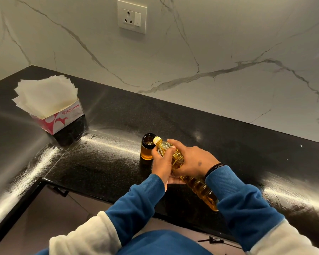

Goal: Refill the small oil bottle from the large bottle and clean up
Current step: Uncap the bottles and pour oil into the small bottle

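A small amber glass bottle point(147, 148) stands open on the black counter, partly filled with oil. The large clear plastic bottle point(199, 186) of yellow oil is tilted low, its open white neck resting at the small bottle's rim. My right hand point(191, 160) grips the large bottle's upper body from above. My left hand point(161, 165) holds the large bottle from the left side, just behind its neck, close to the small bottle. No caps are visible.
A red and white tissue box point(60, 118) with several paper napkins sticking out stands at the back left of the black counter point(109, 144). A marble wall with a power socket point(132, 16) rises behind. The counter's front edge runs beneath my forearms.
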The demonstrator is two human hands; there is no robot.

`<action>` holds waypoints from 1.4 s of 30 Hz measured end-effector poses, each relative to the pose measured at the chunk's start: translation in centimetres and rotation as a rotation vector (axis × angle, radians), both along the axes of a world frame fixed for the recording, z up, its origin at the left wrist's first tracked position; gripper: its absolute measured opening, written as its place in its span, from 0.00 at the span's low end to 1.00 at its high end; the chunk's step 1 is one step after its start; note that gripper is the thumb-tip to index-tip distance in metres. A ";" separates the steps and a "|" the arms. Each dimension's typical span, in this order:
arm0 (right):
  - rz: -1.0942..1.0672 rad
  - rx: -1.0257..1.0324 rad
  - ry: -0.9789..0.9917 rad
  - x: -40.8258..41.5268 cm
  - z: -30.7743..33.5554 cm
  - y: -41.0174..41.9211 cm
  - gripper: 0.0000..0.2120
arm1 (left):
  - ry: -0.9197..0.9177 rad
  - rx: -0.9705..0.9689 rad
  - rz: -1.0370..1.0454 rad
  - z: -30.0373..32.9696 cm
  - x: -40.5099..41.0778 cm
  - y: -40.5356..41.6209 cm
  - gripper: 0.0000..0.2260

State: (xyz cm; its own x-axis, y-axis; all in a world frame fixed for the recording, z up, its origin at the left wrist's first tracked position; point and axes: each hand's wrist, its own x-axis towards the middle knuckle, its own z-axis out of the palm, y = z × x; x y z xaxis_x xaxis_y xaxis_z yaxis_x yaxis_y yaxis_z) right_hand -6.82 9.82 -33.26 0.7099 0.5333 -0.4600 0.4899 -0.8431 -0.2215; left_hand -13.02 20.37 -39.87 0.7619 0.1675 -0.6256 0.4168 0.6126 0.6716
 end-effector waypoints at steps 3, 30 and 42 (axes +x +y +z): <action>-0.012 0.018 0.003 -0.1 -0.3 -0.1 0.51 | 0.007 -0.003 0.008 0.1 0.0 0.1 0.30; -0.138 0.592 -0.098 -0.7 -1.1 -1.5 0.55 | -0.257 0.466 -0.007 3.3 -0.1 0.8 0.26; -0.314 0.876 -0.234 0.7 0.9 -8.4 0.54 | -0.520 0.733 -0.167 7.0 3.7 -5.5 0.23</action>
State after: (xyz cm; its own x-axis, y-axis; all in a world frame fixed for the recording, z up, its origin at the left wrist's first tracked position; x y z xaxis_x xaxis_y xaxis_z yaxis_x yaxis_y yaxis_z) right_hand -6.16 1.47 -32.39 0.9022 0.3906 0.1831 0.3817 -0.5252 -0.7606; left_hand -9.32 14.83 -32.84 0.9680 0.2500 0.0233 -0.0026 -0.0828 0.9966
